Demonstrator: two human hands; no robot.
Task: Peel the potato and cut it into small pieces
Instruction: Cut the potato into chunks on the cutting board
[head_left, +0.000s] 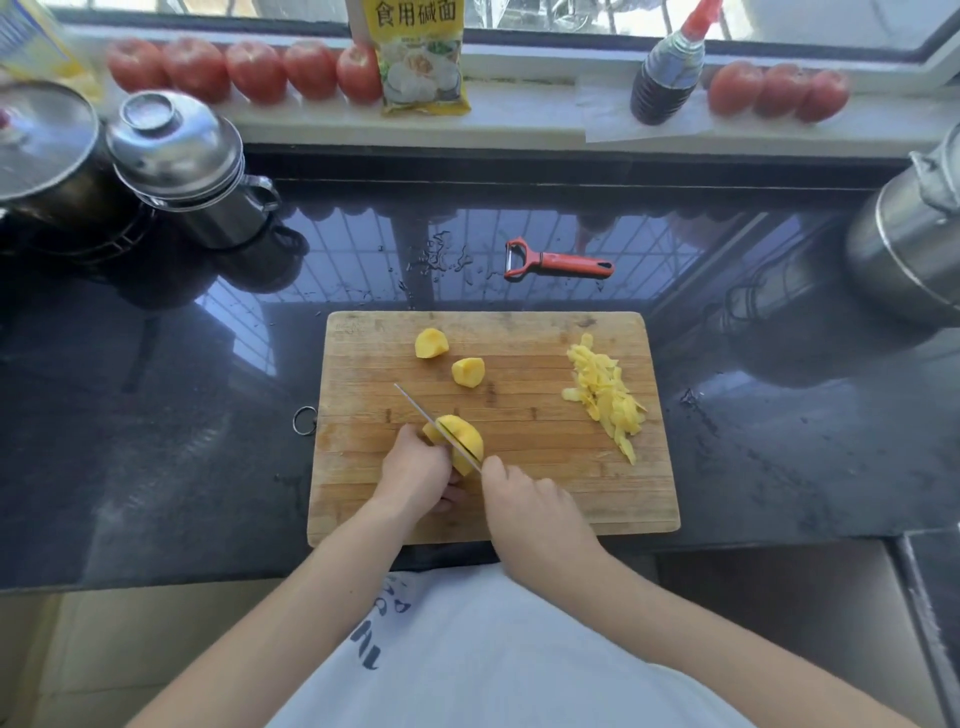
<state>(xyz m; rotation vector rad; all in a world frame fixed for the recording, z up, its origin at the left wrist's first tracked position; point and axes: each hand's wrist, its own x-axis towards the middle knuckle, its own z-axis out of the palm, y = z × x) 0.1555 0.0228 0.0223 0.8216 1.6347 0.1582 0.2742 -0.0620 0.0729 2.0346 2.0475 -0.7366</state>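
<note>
The peeled potato (460, 439) lies on the cutting board (519, 499), toward its near-left part, with the knife (436, 426) sunk into it along a diagonal from far-left to near-right. The left hand (415, 470) curls its fingers over the potato's left side, gripping it just beside the blade. The right hand (524, 501) is closed around the knife's handle, which the hand itself hides. Two cut chunks (449, 358) sit well apart toward the board's far edge, and a heap of peelings (605, 395) runs along its right side. Beyond the far edge, a red peeler (561, 262) rests on the dark worktop (156, 415).

The main risk, as I judge it, is the blade passing so close to the left fingertips: the rounded, wet potato could roll or slip under pressure and bring the edge onto them. A hard push could also send a piece skidding off the board's near edge.
</note>
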